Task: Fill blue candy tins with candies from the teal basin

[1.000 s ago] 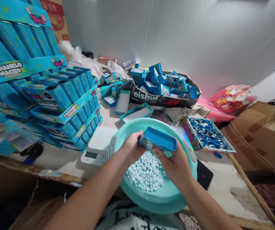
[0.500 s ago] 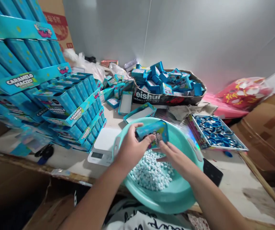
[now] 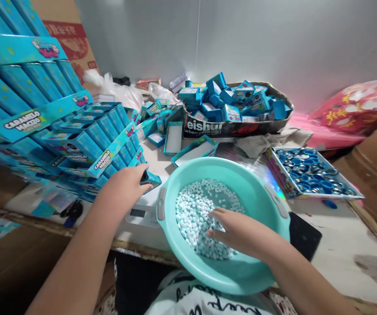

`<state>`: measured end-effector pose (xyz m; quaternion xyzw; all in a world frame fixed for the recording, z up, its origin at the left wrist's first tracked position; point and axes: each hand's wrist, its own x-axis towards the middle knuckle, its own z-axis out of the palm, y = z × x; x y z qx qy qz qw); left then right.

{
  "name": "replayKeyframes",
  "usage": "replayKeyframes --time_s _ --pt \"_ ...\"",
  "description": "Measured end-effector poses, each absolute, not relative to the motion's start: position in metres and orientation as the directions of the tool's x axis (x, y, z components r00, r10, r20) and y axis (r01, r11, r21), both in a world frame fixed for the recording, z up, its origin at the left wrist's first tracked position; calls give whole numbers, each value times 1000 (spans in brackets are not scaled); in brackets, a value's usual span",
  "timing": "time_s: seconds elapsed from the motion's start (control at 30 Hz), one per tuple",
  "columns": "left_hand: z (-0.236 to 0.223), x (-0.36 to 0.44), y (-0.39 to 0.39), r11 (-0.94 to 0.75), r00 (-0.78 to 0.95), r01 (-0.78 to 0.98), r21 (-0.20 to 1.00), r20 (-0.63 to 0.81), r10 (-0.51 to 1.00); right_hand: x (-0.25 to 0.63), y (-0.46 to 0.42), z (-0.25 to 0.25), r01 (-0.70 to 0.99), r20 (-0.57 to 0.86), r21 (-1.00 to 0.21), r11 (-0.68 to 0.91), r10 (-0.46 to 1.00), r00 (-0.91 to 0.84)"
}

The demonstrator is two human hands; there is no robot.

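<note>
My left hand [image 3: 122, 188] grips a small blue candy box [image 3: 150, 178] and holds it over the white scale [image 3: 142, 210], left of the teal basin [image 3: 257, 192]. My right hand [image 3: 237, 232] lies inside the basin with its fingers stretched out on the pile of pale blue-white candies [image 3: 195, 210]. The basin rests at the table's front edge, partly over my lap.
Stacked blue "Caramelo Macizo" display boxes [image 3: 86, 140] fill the left. A cardboard tray of small blue boxes [image 3: 234, 105] stands at the back. A tray of blue rings [image 3: 309, 170] lies to the right, beside a red bag [image 3: 355, 109]. Open box lids [image 3: 193, 151] lie behind the basin.
My left hand carried the blue box out of the basin leftward to the scale. My right hand let go of the box and dropped onto the candies.
</note>
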<state>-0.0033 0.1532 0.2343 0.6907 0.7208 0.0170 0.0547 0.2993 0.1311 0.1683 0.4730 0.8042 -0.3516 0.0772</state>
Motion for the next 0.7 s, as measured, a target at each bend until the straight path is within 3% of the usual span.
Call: replayKeyframes --time_s 0.1,0.17,0.23,0.3,0.4,0.43,0.5,0.57,0.63,0.7 --pt "218 -10 167 -10 27 994 107 -158 987 300 131 167 815 -462 -488 313 699 -545" --pt "211 -15 170 -53 72 986 158 -113 991 301 132 166 809 -460 -501 309 696 -551" --pt "208 -19 164 -116 108 971 208 48 993 302 132 165 801 -457 -519 299 695 -555" --pt "204 -21 145 -164 82 955 246 312 946 303 132 164 795 -451 -533 291 697 -557" --pt "182 -24 100 -186 -104 936 300 738 667 301 131 164 789 -432 -534 305 703 -565" --pt "170 -25 84 -199 -177 918 343 803 569 300 130 163 787 -429 -526 321 699 -572" --pt "139 -29 54 -219 -346 789 574 710 614 297 127 160 792 -438 -495 358 685 -583" --pt "106 -34 29 -98 -471 652 752 503 725 294 124 155 807 -473 -452 380 665 -578" --pt "75 -39 13 41 -550 586 809 360 754 293 124 149 820 -517 -432 376 641 -567" --pt "49 -43 5 85 -606 569 818 347 716 292 124 143 822 -543 -438 363 622 -564"
